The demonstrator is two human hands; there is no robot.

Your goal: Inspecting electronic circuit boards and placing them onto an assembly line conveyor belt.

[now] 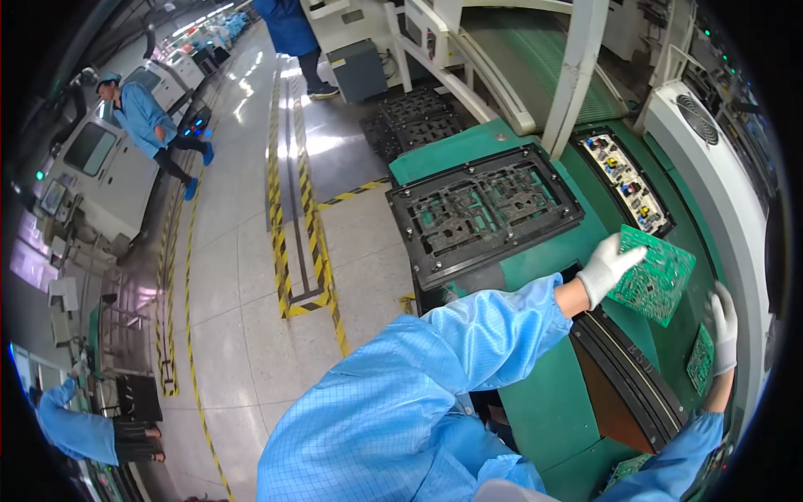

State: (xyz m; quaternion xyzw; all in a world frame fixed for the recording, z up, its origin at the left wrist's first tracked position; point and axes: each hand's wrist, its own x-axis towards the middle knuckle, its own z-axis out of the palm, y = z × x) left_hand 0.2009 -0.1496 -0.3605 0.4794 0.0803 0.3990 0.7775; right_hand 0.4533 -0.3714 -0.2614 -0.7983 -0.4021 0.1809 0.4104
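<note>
head view: large green circuit board (657, 280) held by one edge

the board is at the right of the view, tilted over the green worktop (544, 402). the left hand (611, 269), white-gloved, is clamped on its upper-left edge, the opposite side without visible support. that one-sided grip could let the board pivot or slip, and its upper corner might knock the black tray (667, 219) just beyond, which carries pale boards (617, 171) crowded with parts. the right hand (723, 330) has its fingers stretched out, closed on nothing visible; whether it touches the smaller green board (700, 361) just beside it, i cannot tell. a careless sweep there could scrape or shift that one. farther left, the loose blue sleeve (502, 330) passes near the black slotted frame (485, 209) and might snag on it.
</note>
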